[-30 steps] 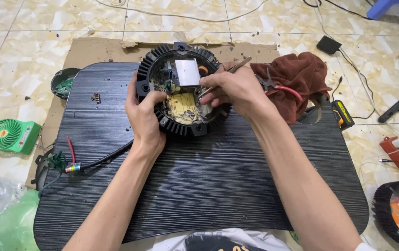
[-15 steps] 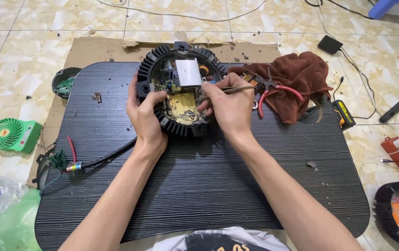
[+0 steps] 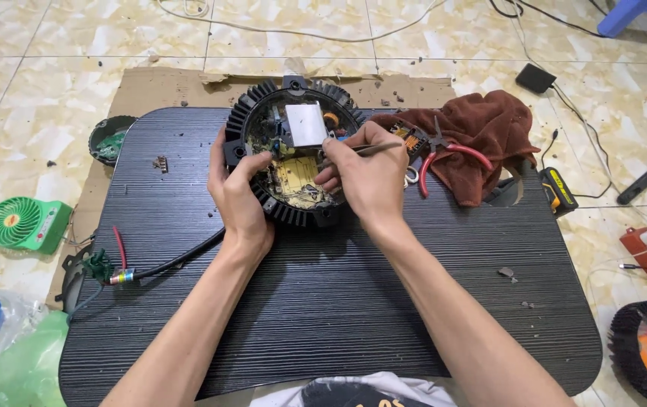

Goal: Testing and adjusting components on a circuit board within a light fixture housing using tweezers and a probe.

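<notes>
A round black finned housing (image 3: 263, 105) lies open on a black ribbed mat (image 3: 323, 286), with a yellowish circuit board (image 3: 297, 181) and a silver box (image 3: 306, 124) inside it. My left hand (image 3: 237, 192) grips the housing's left rim, thumb reaching in over the board. My right hand (image 3: 365, 177) holds a thin metal tool (image 3: 372, 148) like a pen, its tip pointed into the housing near the board. A black cable (image 3: 180, 260) runs from the housing to the left.
A brown cloth (image 3: 482, 136) with red-handled pliers (image 3: 451, 154) lies right of the housing. A green handheld fan (image 3: 26, 224) and a plastic bag (image 3: 0, 339) sit on the tiled floor at left. Another black round part (image 3: 643, 350) lies at lower right. Cardboard (image 3: 165, 87) lies under the mat.
My right hand has drawn back slightly toward me and turned, bringing the thin tool's tip down into the housing. My left hand keeps its grip on the rim.
</notes>
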